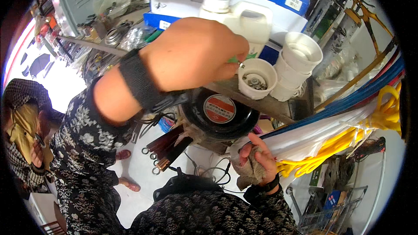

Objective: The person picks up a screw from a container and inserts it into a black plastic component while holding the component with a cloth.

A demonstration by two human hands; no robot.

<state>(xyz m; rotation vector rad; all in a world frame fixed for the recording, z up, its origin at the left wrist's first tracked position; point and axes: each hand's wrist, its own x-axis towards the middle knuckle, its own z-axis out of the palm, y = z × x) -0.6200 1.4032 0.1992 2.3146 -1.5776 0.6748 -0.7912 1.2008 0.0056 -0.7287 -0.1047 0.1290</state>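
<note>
Metal piece (241, 65): it is pinched between the fingertips of the left hand (191, 52), just above the rim of a white cup (257, 88). Nearest, well below the worktop's front edge, the right hand (266, 162) has its fingers folded round a brown rag (248, 174), the index finger reaching past it. Under both hands shows a pale floor (146, 185) with dark cables across it. In front of the worktop (235, 90) sits a black disc (196, 112) with a red-and-white label, brown strips (167, 141) ending in metal rings beside it. The cup stands at the front edge, small metal parts (255, 82) lying in its bottom. To its right, towards the right-hand end, rise stacked cups (300, 58); behind stands a white jug (261, 19), partly hidden by the left hand, and a blue-and-white box (176, 8). Blue tubing (348, 98) and yellow rope (305, 159) run along the right, above a wire cart (333, 217). Off to the left are another person (21, 135) in checked cloth, then cluttered goods and a grey cabinet (80, 0).
</note>
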